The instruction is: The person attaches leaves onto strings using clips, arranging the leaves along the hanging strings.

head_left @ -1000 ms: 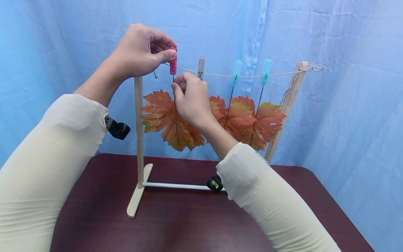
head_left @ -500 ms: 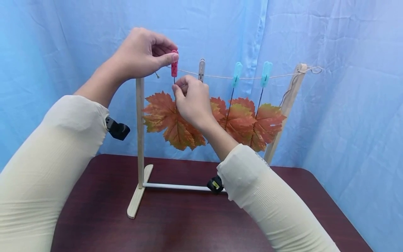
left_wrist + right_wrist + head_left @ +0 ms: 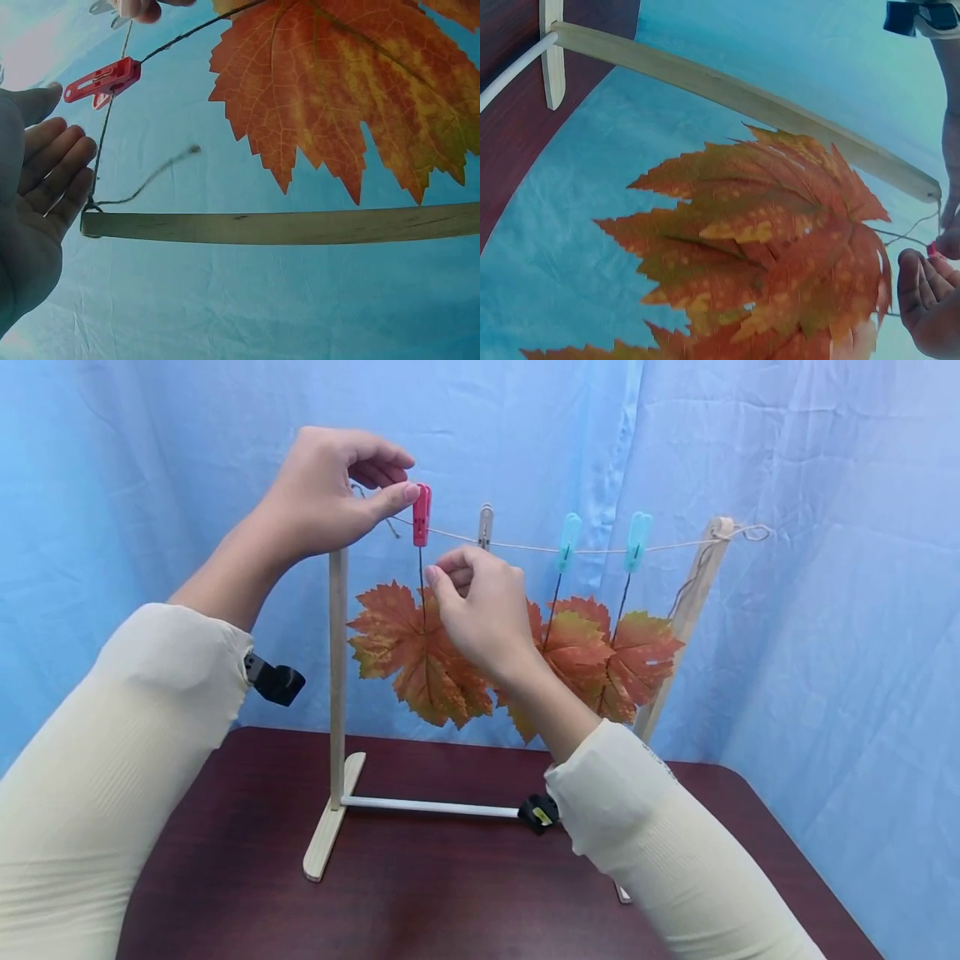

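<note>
A pink-red clothespin [image 3: 422, 516] sits on the string [image 3: 517, 545] and clips the dark stem of an orange artificial leaf [image 3: 405, 652]. My left hand [image 3: 326, 497] is beside the clothespin, thumb tip right at its upper end in the head view. In the left wrist view, thumb and fingers of the left hand [image 3: 45, 180] are spread apart, with nothing between them. Just right of the stem is my right hand [image 3: 487, 606], fingers loosely bent and holding nothing. It covers part of the leaves behind.
Farther right hang a grey clothespin [image 3: 485, 527] and two turquoise clothespins [image 3: 568, 542] with more leaves [image 3: 573, 647]. Wooden posts [image 3: 337, 677] hold up the string, and a white rod [image 3: 435, 807] joins their feet above the dark red table [image 3: 420, 893]. A blue curtain [image 3: 825, 610] stands behind.
My left fingers have let go of the red clothespin and moved slightly left. My right hand has released the stem and shifted right and down. The leaf stays hanging.
</note>
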Action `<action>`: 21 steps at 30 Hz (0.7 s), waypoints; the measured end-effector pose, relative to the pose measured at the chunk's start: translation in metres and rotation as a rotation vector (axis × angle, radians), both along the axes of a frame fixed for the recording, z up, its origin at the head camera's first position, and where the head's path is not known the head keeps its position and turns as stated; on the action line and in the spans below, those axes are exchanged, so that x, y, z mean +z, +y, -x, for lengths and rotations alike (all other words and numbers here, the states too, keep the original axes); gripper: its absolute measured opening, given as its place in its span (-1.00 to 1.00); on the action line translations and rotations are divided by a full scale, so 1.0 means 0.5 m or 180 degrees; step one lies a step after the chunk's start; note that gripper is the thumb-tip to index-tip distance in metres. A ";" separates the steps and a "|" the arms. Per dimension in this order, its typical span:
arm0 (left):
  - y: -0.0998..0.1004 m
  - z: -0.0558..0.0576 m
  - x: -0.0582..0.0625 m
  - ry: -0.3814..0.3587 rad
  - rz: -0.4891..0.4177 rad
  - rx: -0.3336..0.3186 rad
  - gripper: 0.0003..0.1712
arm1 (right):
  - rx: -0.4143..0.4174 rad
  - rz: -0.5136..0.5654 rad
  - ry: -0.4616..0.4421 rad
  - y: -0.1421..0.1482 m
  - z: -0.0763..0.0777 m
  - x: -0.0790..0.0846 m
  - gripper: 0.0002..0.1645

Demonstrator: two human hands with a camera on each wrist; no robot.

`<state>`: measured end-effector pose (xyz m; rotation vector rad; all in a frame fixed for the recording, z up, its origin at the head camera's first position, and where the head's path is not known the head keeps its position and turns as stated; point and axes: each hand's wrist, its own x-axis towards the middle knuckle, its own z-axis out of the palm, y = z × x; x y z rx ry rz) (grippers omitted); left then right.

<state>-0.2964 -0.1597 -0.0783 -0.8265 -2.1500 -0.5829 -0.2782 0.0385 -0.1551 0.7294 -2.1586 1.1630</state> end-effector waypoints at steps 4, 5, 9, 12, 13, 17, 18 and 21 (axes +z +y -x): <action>-0.005 -0.010 -0.010 0.0237 -0.0110 -0.0019 -0.58 | -0.0074 -0.0028 0.0046 0.027 -0.008 0.000 -0.74; -0.007 -0.014 -0.013 0.0285 -0.0131 -0.0024 -0.59 | -0.0089 -0.0018 0.0066 0.035 -0.009 0.000 -0.74; -0.024 -0.028 -0.032 0.0431 -0.0232 -0.0076 -0.62 | -0.0116 0.0041 0.0178 0.070 -0.016 0.000 -0.76; -0.042 -0.037 -0.051 0.0510 -0.0329 -0.0149 -0.65 | -0.0152 0.0081 0.0281 0.099 -0.022 -0.001 -0.77; -0.048 -0.039 -0.058 0.0518 -0.0371 -0.0171 -0.66 | -0.0175 0.0086 0.0325 0.109 -0.024 -0.002 -0.77; -0.072 -0.046 -0.092 0.0503 -0.0567 -0.0327 -0.73 | -0.0262 0.0118 0.0507 0.155 -0.029 -0.012 -0.76; -0.077 -0.047 -0.102 0.0492 -0.0608 -0.0345 -0.74 | -0.0284 0.0129 0.0559 0.167 -0.030 -0.016 -0.76; -0.092 -0.051 -0.133 0.0467 -0.0715 -0.0385 -0.74 | -0.0368 0.0158 0.0743 0.201 -0.031 -0.031 -0.77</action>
